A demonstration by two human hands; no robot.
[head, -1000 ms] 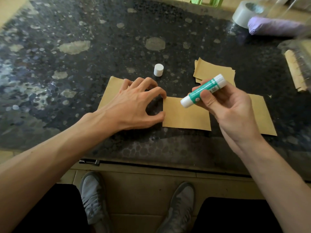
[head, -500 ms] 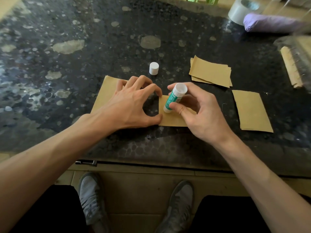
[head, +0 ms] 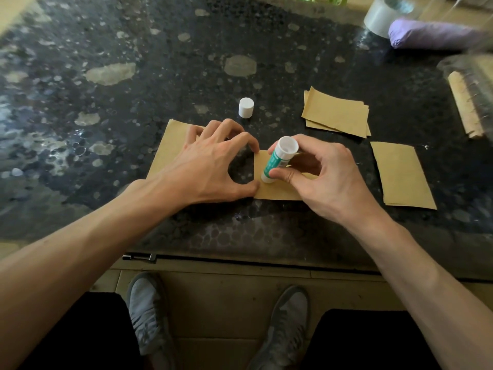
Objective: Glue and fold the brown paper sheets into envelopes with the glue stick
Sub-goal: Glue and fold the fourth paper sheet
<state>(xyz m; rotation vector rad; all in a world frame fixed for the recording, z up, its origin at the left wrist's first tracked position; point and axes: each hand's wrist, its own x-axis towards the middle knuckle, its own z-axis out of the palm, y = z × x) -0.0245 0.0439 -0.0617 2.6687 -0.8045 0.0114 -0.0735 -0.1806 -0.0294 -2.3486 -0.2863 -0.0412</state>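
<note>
A small folded brown paper piece [head: 277, 192] lies near the front of the dark table. My right hand [head: 322, 180] grips a green and white glue stick [head: 278, 160], its tip pressed down on the left part of that paper. My left hand [head: 210, 166] has its fingers spread; thumb and forefinger pin the paper's left edge. Under my left hand lies a larger brown sheet [head: 170, 148]. The white cap [head: 246, 107] stands apart behind my hands.
A stack of brown sheets [head: 336, 113] lies at the back right and another folded piece [head: 401, 176] at the right. A tape roll [head: 382, 14], a purple bundle [head: 432, 36] and a clear container [head: 472, 94] sit at the far right. The table's front edge [head: 266, 260] runs below my arms.
My right hand brought the glue stick down from mid-air onto the small paper, and its tip has slid toward the near edge. My left hand stays pinning the paper.
</note>
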